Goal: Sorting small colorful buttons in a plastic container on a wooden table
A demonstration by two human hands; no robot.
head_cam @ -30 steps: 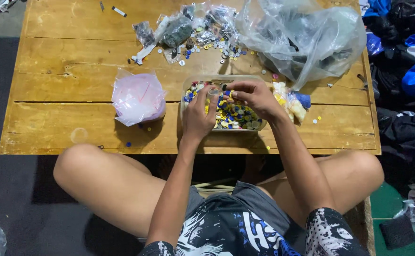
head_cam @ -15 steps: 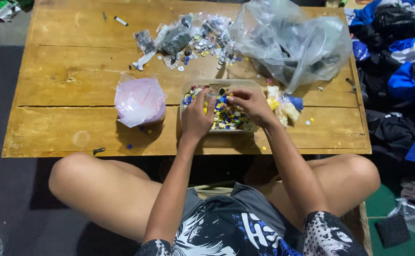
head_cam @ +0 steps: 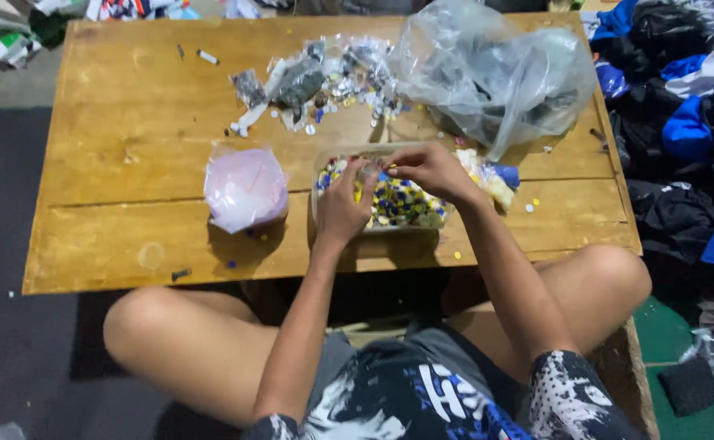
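A pale pink plastic bag (head_cam: 245, 189) sits on the wooden table (head_cam: 121, 122), its contents too blurred to make out. Just right of it, a clear tray (head_cam: 390, 204) of small blue, yellow and white pieces lies near the table's front edge, partly hidden by both hands. The left hand (head_cam: 342, 208) rests over the tray, fingers curled down into the pieces; whether it grips any cannot be told. The right hand (head_cam: 428, 169) pinches something tiny above the tray's far rim. Behind lies a crumpled clear bag (head_cam: 495, 73).
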